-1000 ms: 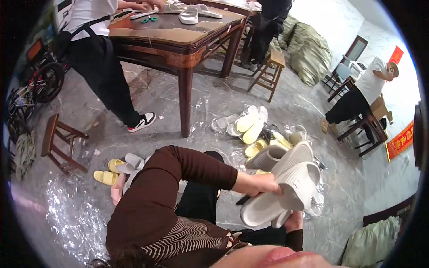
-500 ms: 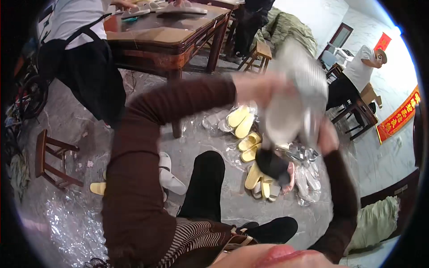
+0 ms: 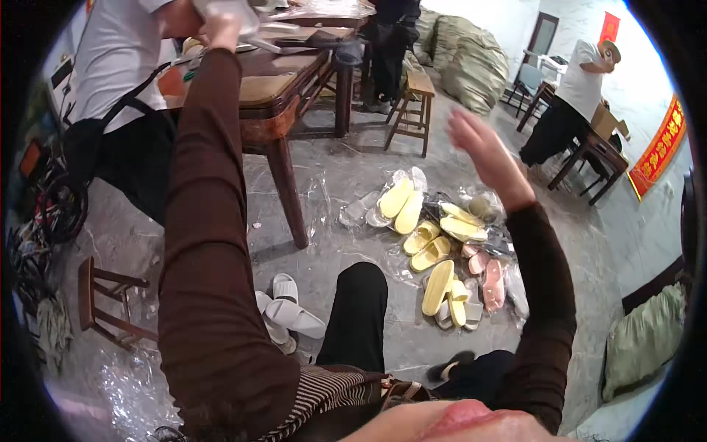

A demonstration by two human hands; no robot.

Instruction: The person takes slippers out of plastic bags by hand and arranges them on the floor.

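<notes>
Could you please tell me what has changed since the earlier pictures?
The grey slippers, held in both hands over the floor a second ago, have moved up and left to the table, in the left hand. The right hand has let go and is raised, open. The yellow slippers stayed on the floor.

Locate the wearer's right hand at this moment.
Head view, upper right of centre: the right hand is raised, empty, just right of the upright wooden stool in the picture and above the yellow slippers on the floor.
</notes>
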